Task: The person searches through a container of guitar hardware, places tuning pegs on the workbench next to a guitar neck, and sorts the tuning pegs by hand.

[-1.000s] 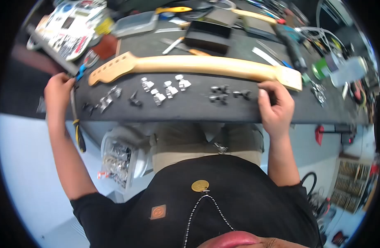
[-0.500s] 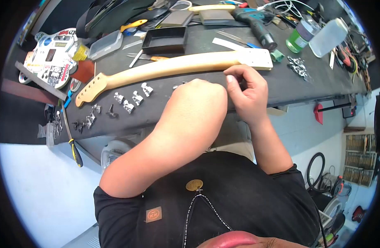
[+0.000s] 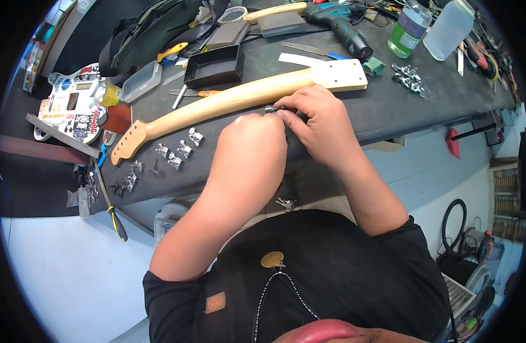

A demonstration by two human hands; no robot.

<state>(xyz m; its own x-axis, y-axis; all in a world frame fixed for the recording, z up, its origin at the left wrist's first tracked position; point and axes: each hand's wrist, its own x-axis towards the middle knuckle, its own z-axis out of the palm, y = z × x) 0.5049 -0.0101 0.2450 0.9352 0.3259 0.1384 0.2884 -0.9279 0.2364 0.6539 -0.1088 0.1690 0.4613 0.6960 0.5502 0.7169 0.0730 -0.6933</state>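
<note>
My right hand [image 3: 320, 123] pinches a small metal part [image 3: 270, 108] between thumb and forefinger, just in front of the neck. Against it, my left hand [image 3: 252, 140] is curled with its knuckles up; its fingertips are hidden beneath, so what they grip does not show. Behind both hands a pale wooden guitar neck [image 3: 217, 102] lies across the bench, headstock to the left and drilled heel to the right. Several chrome tuning machines [image 3: 184, 150] lie to the left of my left hand. Another shiny metal piece [image 3: 286, 203] shows low between my forearms.
A black box [image 3: 214, 66], a cordless drill [image 3: 348, 37] and a file [image 3: 308, 48] lie beyond the neck on the dark bench [image 3: 388, 108]. Small chrome parts [image 3: 408, 79] are piled at right. A screwdriver [image 3: 117, 223] overhangs the left front edge.
My right hand has moved left, up to my left hand, and the small metal part now shows at its fingertips. My left hand has shifted slightly left. The whole view has turned a little.
</note>
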